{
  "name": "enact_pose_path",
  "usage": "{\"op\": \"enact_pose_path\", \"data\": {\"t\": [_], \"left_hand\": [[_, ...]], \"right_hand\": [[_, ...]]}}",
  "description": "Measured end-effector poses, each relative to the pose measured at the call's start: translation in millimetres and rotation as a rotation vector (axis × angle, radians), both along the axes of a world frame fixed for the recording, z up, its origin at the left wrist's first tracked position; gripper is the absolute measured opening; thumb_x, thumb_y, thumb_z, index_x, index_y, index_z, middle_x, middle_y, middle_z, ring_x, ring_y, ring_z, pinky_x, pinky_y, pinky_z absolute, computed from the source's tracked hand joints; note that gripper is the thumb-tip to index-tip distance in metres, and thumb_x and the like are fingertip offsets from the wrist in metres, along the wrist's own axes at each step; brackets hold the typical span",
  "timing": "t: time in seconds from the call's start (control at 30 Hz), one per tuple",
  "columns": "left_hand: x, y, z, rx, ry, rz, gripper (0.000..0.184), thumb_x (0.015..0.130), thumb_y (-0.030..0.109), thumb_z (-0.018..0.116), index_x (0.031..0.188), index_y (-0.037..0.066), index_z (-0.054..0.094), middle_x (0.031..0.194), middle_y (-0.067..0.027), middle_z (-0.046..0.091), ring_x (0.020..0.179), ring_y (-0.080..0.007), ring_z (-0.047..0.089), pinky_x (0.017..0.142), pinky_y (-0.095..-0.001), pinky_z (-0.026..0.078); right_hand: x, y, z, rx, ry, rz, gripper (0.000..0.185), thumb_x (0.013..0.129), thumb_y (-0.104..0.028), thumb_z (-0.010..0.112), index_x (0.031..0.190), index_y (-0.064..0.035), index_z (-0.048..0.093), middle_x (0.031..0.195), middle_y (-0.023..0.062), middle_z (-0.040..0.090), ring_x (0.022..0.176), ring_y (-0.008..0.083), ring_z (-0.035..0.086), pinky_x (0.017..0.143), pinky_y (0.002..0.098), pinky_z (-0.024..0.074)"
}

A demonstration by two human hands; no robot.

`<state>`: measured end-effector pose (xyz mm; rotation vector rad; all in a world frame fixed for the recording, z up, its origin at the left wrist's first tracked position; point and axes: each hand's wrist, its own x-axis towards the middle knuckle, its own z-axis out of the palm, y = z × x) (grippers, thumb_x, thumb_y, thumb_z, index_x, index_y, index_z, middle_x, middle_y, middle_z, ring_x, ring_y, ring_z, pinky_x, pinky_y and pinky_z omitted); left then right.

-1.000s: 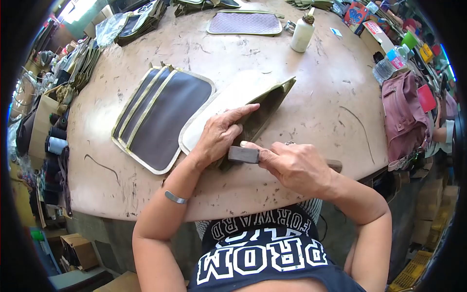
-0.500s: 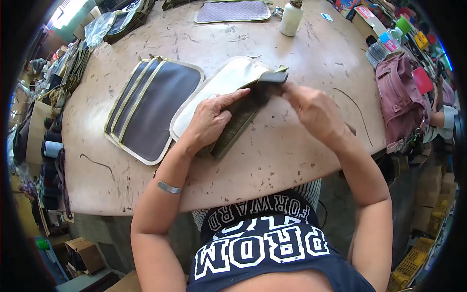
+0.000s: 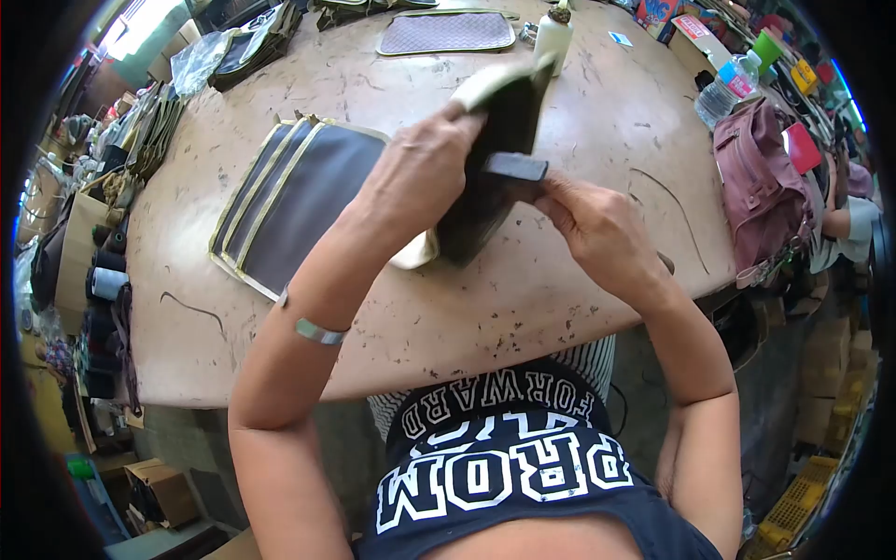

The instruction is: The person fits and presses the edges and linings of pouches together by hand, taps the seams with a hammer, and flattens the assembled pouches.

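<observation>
My left hand (image 3: 425, 168) is closed on a bag-like panel (image 3: 509, 117) with a dark face and a pale edge, lifted and tilted off the table and partly blurred. In my right hand (image 3: 597, 224) is a small dark rectangular block (image 3: 518, 167) with a greyish top, pinched at its right end. The block lies close against the dark face of the panel; whether they touch, I cannot tell. To the left of the panel, several overlapping dark panels (image 3: 322, 201) with yellowish borders lie on the table, partly hidden by my left forearm.
On the worn table (image 3: 607, 289) stand a white bottle (image 3: 553, 42) and a quilted panel (image 3: 446, 33) at the far side. A pink bag (image 3: 758, 177) and a plastic water bottle (image 3: 728, 89) are at the right edge. Thread spools (image 3: 107, 283) line the left.
My left hand has raised the panel off the table and tilted it upward. My right hand, with the block, has moved slightly down and stays close to the panel.
</observation>
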<state>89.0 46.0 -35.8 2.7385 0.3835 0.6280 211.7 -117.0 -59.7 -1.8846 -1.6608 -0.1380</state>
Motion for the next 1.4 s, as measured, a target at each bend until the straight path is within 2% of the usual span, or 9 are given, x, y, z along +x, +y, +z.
{"op": "enact_pose_path", "data": {"t": [0.1, 0.3, 0.67, 0.77, 0.83, 0.9, 1.03, 1.1, 1.4], "left_hand": [[-15.7, -14.3, 13.5, 0.197, -0.329, 0.021, 0.046, 0.069, -0.015, 0.045, 0.112, -0.001, 0.054, 0.123, -0.0208, 0.047, 0.095, -0.0365, 0.058, 0.082, -0.0380, 0.049], [-49.8, -23.6, -22.3, 0.173, -0.217, 0.167, 0.043, 0.075, -0.010, 0.053, 0.116, 0.001, 0.049, 0.134, -0.0247, 0.034, 0.095, -0.0420, 0.056, 0.074, -0.0416, 0.052], [-88.5, -37.6, -49.2, -0.321, -0.351, 0.297, 0.022, 0.086, 0.001, 0.052, 0.106, -0.006, 0.047, 0.086, -0.0208, 0.063, 0.075, -0.0220, 0.065, 0.064, -0.0326, 0.051], [-118.5, -32.9, -76.7, -0.327, -0.170, 0.194, 0.023, 0.084, 0.001, 0.054, 0.106, -0.004, 0.050, 0.084, -0.0184, 0.064, 0.074, -0.0201, 0.065, 0.065, -0.0307, 0.051], [-118.7, -75.3, -20.2, -0.558, 0.321, 0.233, 0.023, 0.079, 0.001, 0.059, 0.102, -0.003, 0.056, 0.087, -0.0161, 0.064, 0.075, -0.0223, 0.065, 0.065, -0.0314, 0.052], [-110.9, -105.7, 9.2, -0.566, 0.090, -0.236, 0.022, 0.074, 0.002, 0.062, 0.096, 0.001, 0.063, 0.089, -0.0113, 0.065, 0.072, -0.0234, 0.064, 0.069, -0.0331, 0.052], [-101.6, -111.7, 26.6, 0.484, -0.004, -0.037, 0.023, 0.071, 0.005, 0.056, 0.093, 0.004, 0.063, 0.106, -0.0186, 0.059, 0.096, -0.0312, 0.060, 0.074, -0.0360, 0.052], [-95.2, -84.8, 8.4, 0.509, 0.257, 0.205, 0.024, 0.072, 0.002, 0.054, 0.095, 0.002, 0.060, 0.116, -0.0214, 0.053, 0.099, -0.0341, 0.058, 0.078, -0.0385, 0.050], [-55.8, 0.7, -42.8, -0.300, -0.016, -0.021, 0.054, 0.069, -0.013, 0.036, 0.120, -0.001, 0.050, 0.123, -0.0184, 0.050, 0.117, -0.0308, 0.045, 0.099, -0.0342, 0.035]], "right_hand": [[4.9, 0.3, 2.0, 0.130, -0.071, 0.005, 0.022, 0.087, -0.021, 0.052, 0.106, -0.0117, 0.057, 0.070, 0.0098, 0.057, 0.059, 0.0297, 0.058, 0.050, 0.0384, 0.0462], [3.4, 3.4, -10.7, 0.071, -0.181, 0.038, 0.027, 0.085, -0.016, 0.052, 0.112, -0.0156, 0.053, 0.067, 0.0074, 0.053, 0.056, 0.0246, 0.058, 0.046, 0.0357, 0.0472], [-13.0, 15.2, -18.0, -0.049, -0.269, 0.100, 0.023, 0.087, -0.014, 0.045, 0.108, -0.0096, 0.055, 0.070, 0.0102, 0.055, 0.061, 0.0240, 0.062, 0.049, 0.0334, 0.0499], [-15.4, 20.4, -17.3, -0.123, -0.350, 0.036, 0.022, 0.084, -0.012, 0.050, 0.105, -0.0129, 0.054, 0.069, 0.0053, 0.052, 0.056, 0.0221, 0.058, 0.047, 0.0335, 0.0472], [-19.1, 23.3, -12.2, -0.125, -0.390, 0.049, 0.024, 0.082, -0.012, 0.050, 0.106, -0.0134, 0.055, 0.069, 0.0056, 0.052, 0.055, 0.0215, 0.057, 0.046, 0.0328, 0.0471], [-27.2, 25.5, -9.0, -0.124, -0.419, 0.083, 0.024, 0.083, -0.012, 0.049, 0.106, -0.0129, 0.056, 0.069, 0.0070, 0.054, 0.054, 0.0206, 0.059, 0.046, 0.0320, 0.0480], [-43.7, 27.1, -6.9, -0.026, -0.554, 0.177, 0.026, 0.080, -0.012, 0.051, 0.106, -0.0104, 0.057, 0.069, 0.0084, 0.057, 0.054, 0.0178, 0.060, 0.046, 0.0278, 0.0491], [-41.8, 25.8, -13.8, 0.034, -0.564, 0.184, 0.024, 0.081, -0.013, 0.051, 0.104, -0.0094, 0.057, 0.066, 0.0073, 0.057, 0.054, 0.0176, 0.060, 0.045, 0.0271, 0.0486], [11.4, 32.7, -12.2, -0.119, -0.197, 0.018, 0.022, 0.089, -0.022, 0.048, 0.107, -0.0092, 0.052, 0.073, 0.0139, 0.061, 0.062, 0.0288, 0.062, 0.054, 0.0388, 0.0497]]}}
